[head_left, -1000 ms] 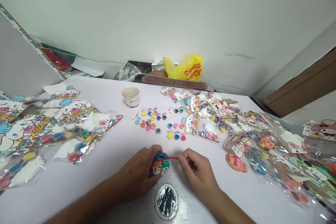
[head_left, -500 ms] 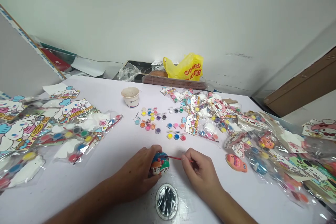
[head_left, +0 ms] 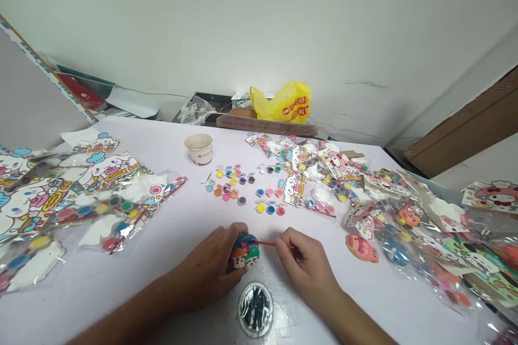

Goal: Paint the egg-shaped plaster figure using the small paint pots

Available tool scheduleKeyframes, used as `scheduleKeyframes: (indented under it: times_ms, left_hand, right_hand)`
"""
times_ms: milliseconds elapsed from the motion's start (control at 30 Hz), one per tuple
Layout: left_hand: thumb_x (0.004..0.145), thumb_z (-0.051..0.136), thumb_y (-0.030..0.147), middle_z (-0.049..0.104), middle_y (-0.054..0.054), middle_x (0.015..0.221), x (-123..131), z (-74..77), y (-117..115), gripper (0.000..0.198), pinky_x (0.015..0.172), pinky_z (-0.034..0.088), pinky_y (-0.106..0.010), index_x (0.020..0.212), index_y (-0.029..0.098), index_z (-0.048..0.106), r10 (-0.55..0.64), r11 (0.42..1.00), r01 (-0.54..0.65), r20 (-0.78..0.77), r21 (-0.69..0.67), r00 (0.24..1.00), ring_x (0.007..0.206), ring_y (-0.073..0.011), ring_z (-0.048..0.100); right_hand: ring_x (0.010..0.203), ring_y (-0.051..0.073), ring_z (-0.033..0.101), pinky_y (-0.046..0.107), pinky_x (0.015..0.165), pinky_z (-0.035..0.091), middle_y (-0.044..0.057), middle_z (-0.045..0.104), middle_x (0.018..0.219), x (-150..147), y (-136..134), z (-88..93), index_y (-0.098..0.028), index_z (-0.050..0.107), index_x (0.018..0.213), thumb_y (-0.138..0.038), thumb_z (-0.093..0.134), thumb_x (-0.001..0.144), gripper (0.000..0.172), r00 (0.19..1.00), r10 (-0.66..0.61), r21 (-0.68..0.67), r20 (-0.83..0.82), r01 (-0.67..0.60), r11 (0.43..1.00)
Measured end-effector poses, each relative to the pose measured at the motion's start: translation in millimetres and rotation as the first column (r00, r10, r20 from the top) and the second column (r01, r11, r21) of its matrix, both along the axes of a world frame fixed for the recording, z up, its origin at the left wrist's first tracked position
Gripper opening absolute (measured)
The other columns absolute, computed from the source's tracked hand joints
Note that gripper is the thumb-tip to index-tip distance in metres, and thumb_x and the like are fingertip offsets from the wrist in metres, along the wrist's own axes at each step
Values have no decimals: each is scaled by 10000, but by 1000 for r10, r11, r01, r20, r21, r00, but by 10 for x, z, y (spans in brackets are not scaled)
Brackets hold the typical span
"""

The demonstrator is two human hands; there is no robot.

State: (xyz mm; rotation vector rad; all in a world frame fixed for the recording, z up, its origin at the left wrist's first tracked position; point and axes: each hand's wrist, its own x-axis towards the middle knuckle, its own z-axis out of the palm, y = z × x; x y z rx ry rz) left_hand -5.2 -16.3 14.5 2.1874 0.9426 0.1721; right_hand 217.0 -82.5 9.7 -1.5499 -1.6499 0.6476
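My left hand [head_left: 220,261] is closed around a small painted figurine [head_left: 246,254] with blue, green, brown and white areas, its far-left side hidden by my fingers. Between the thumb and fingers of my right hand [head_left: 303,256] is a thin red paintbrush [head_left: 267,243]. The brush points left and its tip meets the blue upper part of the figurine. Just beyond my hands stand open paint pots in strips, among them a yellow, blue and red strip [head_left: 271,209]. A round metal-rimmed disc [head_left: 256,310] lies close in front of me, below the figurine.
A paper cup [head_left: 199,149] stands at the back left of the white table [head_left: 162,275]. Bagged paint kits lie on the left [head_left: 101,215] and right [head_left: 388,188]. A painted orange-pink figure [head_left: 361,248] lies right of my right hand. Behind is a yellow plastic bag [head_left: 287,102].
The whole view has shifted slightly, so things appear a little further left. My hands keep their grips on the figurine and the paintbrush, and the brush tip stays at the blue part.
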Motion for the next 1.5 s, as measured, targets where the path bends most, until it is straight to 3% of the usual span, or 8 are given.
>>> scheduleKeyframes:
  times_ms: [300, 467, 633, 800, 967, 1100, 1267, 1500]
  left_hand:
    - [873, 574, 223, 577, -75, 1120, 5, 7, -10, 433, 853, 466, -382, 1260, 250, 383, 4, 1000, -4, -1, -8, 1000, 996, -257, 574]
    - [870, 584, 224, 575, -83, 1159, -6, -12, -12, 450, 846, 471, -374, 1271, 254, 382, 7, 1000, -7, 6, 4, 1000, 1019, -263, 575]
    - [864, 579, 214, 588, -79, 1144, -6, -6, -11, 455, 836, 474, -362, 1276, 250, 390, 7, 1000, -7, 14, 20, 1000, 1006, -257, 582]
    - [857, 583, 213, 583, -82, 1119, 2, -3, -3, 447, 847, 464, -386, 1261, 244, 396, 8, 1000, -8, 10, -13, 1000, 998, -262, 572]
    - [843, 588, 201, 565, -73, 1095, 13, 10, 9, 461, 859, 452, -405, 1255, 241, 385, 30, 999, -29, 9, -26, 1000, 993, -265, 558]
    - [821, 623, 202, 557, -70, 1115, 19, 25, 14, 480, 887, 443, -409, 1241, 243, 393, 33, 999, -32, 25, -29, 999, 1028, -269, 547]
    - [821, 620, 207, 559, -66, 1086, 28, 37, 17, 465, 864, 451, -411, 1229, 237, 400, 31, 999, -31, 9, -34, 999, 1001, -271, 550]
    - [818, 625, 210, 558, -68, 1088, 37, 55, 27, 466, 877, 441, -412, 1228, 226, 405, 28, 999, -28, -5, -40, 1000, 1010, -273, 544]
  right_hand:
    - [525, 118, 361, 234, 501, 287, -48, 387, 572, 15, 0, 0, -216, 374, 640, -311, 463, 954, 339, 1000, 3, 4, -11, -3, 1000]
    - [505, 110, 327, 231, 483, 259, -58, 342, 550, 36, -3, -1, -222, 323, 624, -281, 470, 932, 346, 998, -54, 11, -15, 55, 998]
    - [529, 117, 351, 234, 503, 283, -49, 376, 571, 32, -10, -7, -216, 363, 637, -313, 467, 951, 345, 1000, 0, -4, -16, 0, 1000]
    - [505, 109, 331, 230, 485, 268, -58, 345, 549, 47, 6, -14, -221, 327, 625, -282, 477, 927, 343, 998, -62, 11, -10, 62, 998]
    - [519, 111, 332, 232, 491, 265, -53, 356, 561, 38, 11, -18, -217, 340, 632, -295, 468, 941, 344, 1000, -1, 7, -5, 2, 1000]
    - [510, 108, 319, 233, 484, 252, -57, 335, 554, 34, 14, -20, -221, 322, 624, -282, 476, 922, 341, 999, -43, -7, -8, 43, 999]
    - [530, 115, 330, 236, 502, 260, -52, 353, 574, 19, 7, -15, -219, 348, 642, -314, 460, 946, 338, 999, 11, -26, -30, -12, 1000]
    - [534, 116, 328, 240, 509, 257, -53, 346, 574, 26, 17, -41, -218, 343, 638, -308, 457, 948, 342, 999, -13, -19, -38, 12, 1000]
